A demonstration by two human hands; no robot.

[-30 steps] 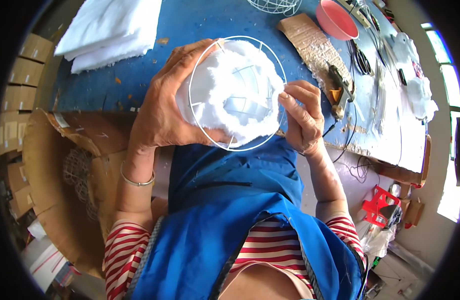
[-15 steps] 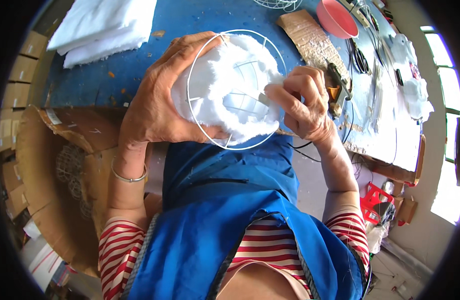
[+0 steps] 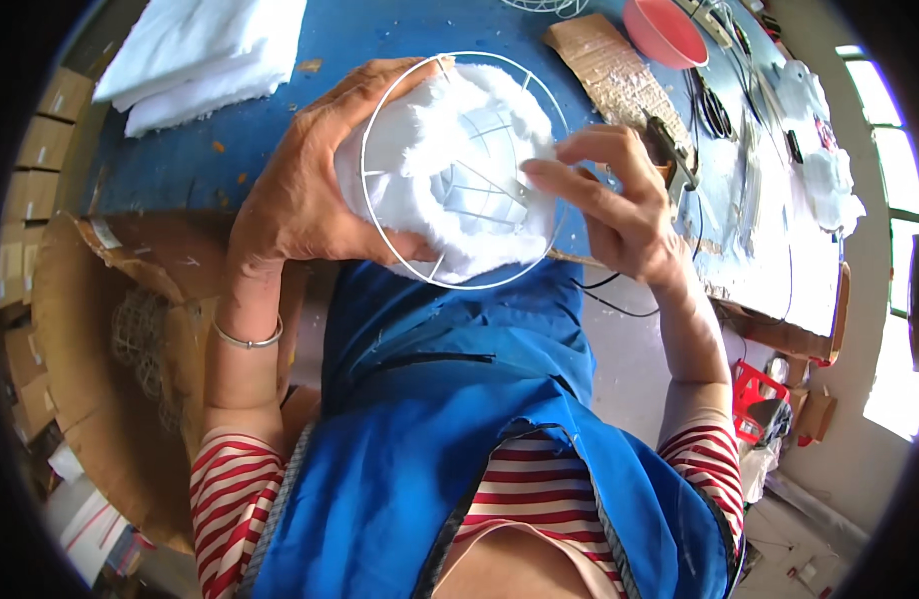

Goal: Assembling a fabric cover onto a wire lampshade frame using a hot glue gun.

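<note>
Two hands meet over a round white wire frame [image 3: 466,170] wrapped in fluffy white batting [image 3: 449,165], held just above the near edge of a blue table [image 3: 220,150]. Starting at nine o'clock, a stack of folded white wadding [image 3: 205,55] lies on the table well apart from the work, with brown cardboard boxes [image 3: 30,170] beyond the table's edge. The left hand [image 3: 309,190] cups the frame from its nine o'clock side, fingers curled closed around the padded body and thumb hooked over the rim near twelve o'clock. The frame looks light and springy, the thin ring likely to bend if squeezed; the batting looks soft, loose and easy to tear, so the firm hold seems best on the wire ring or spokes, not the fluff. At the frame's three o'clock side the right hand [image 3: 609,200] pinches the batting at the rim, forefinger and thumb closed on the edge and other fingers loosely spread. Farther toward one o'clock a strip of corrugated cardboard [image 3: 599,60] lies flat, a glue gun [image 3: 674,150] rests beside it, and a pink bowl [image 3: 664,30] sits beyond; what it contains cannot be told. Black cables [image 3: 719,110] and more white scraps [image 3: 829,180] lie at two o'clock.
</note>
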